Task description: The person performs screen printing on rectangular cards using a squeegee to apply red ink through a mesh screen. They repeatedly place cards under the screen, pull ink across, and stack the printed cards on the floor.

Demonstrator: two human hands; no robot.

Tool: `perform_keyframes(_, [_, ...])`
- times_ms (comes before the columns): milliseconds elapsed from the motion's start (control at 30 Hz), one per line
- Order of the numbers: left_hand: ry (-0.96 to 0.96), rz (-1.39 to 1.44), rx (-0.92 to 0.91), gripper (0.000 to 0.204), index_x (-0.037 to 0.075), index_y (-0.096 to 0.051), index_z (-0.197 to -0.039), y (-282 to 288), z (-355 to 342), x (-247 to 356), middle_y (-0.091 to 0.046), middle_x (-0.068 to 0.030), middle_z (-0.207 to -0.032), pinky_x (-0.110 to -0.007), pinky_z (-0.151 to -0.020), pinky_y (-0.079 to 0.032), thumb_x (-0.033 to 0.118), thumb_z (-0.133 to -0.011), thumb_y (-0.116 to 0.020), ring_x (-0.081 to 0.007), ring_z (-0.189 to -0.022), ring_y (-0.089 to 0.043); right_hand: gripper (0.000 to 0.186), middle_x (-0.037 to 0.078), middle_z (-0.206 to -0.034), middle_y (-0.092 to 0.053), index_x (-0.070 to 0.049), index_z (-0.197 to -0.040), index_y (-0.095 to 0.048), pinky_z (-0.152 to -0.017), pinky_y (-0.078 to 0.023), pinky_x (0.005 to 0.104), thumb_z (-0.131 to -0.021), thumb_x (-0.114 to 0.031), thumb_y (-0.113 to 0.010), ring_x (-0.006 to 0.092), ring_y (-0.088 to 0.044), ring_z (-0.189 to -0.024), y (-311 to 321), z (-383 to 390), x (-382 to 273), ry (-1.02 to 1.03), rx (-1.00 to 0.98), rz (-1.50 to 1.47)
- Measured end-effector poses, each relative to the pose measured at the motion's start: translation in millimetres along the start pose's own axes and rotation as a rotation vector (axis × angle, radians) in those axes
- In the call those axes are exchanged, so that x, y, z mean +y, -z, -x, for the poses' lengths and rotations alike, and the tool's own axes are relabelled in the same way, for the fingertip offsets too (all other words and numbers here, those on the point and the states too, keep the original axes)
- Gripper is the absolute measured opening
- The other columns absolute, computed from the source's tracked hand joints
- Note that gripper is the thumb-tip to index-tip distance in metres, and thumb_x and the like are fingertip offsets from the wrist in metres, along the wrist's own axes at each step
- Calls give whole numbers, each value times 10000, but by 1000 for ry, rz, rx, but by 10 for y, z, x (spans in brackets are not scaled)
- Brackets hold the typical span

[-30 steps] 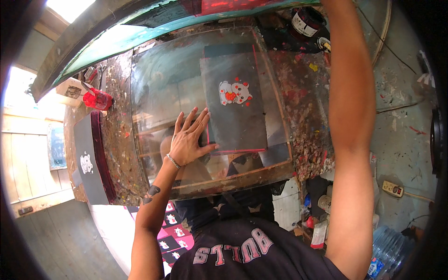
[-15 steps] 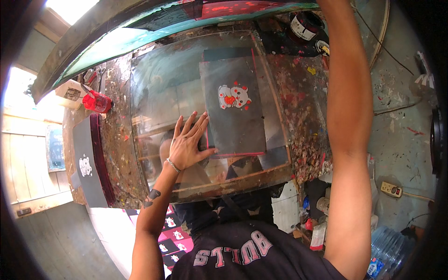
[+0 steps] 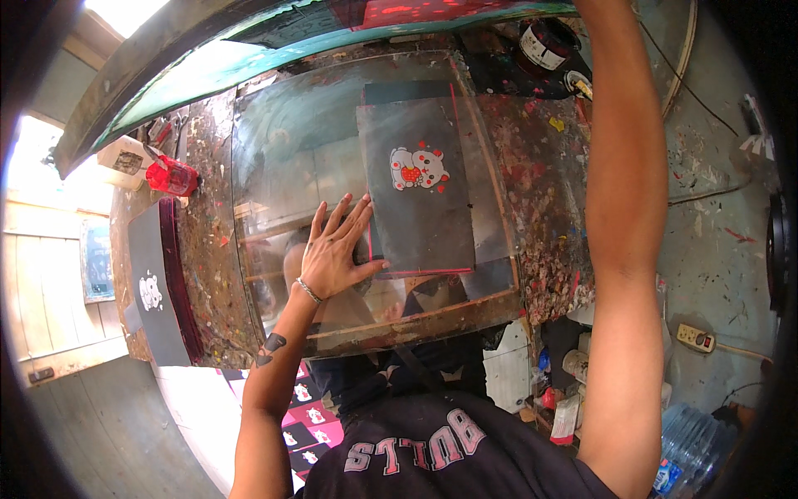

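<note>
The left hand (image 3: pixel 332 252), nearer, flat, fingers spread and gripping nothing, rests at the left edge of the sheet (image 3: pixel 420 229), which lies on the glass (image 3: pixel 291 179), long axis running near-to-far, raised frame (image 3: pixel 104 112) beyond it, right hand out of view, grip undeterminable.

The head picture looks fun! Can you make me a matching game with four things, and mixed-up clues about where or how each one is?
Things:
1. left hand
2. grey sheet
3. dark jar
4. big clear bottle

Clues:
A. in the lower right corner of the picture
B. showing a white-and-red animal
C. fingers spread, on the glossy board
D. in the upper right of the picture

Right pairs: 1-C, 2-B, 3-D, 4-A
</note>
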State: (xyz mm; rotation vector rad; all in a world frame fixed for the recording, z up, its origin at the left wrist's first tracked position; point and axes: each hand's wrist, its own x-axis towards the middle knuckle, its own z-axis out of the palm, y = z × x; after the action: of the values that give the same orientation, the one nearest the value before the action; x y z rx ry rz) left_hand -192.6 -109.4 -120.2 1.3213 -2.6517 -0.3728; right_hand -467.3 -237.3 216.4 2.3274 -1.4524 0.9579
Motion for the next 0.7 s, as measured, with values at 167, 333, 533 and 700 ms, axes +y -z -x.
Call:
perform_keyframes(167, [1,-9,-6,1064,108,-340,-1628,-15,-8,-8,-335,-57,-1694,-505,-1317,-51,733,-826,-655,-264,-1599,-196,678,148,-531,-523,54,-612,-595,-594,-431,437,-890,-563,-626,245,-511,-518,-65,-46,97,24,32,-24])
perform_keyframes(333, [10,-19,-14,1052,112,-340,-1629,6,-4,8,-336,-49,-1694,-502,-1317,-49,730,-834,-644,-261,-1600,-193,678,154,-535,-532,56,-615,-601,-596,-429,443,-889,-564,-625,255,-513,-517,-30,5,-12,-11,26,-4])
perform_keyframes(533, [16,-5,-23,1057,93,-337,-1627,4,-20,18,-329,-57,-1697,-502,-1317,-42,726,-838,-643,-267,-1599,-196,683,161,-541,-532,55,-610,-599,-600,-428,448,-888,-568,-628,263,-516,-522,20,27,15,40,7,-30])
perform_keyframes(700, [16,113,141,863,83,-347,-1623,-43,1,39,-332,-120,-1689,-520,-1300,-87,559,-957,-617,-309,-1586,-234,675,176,-574,-564,56,-639,-618,-625,-443,452,-888,-572,-623,281,-549,-551,21,24,-52,-23,-8,-22])
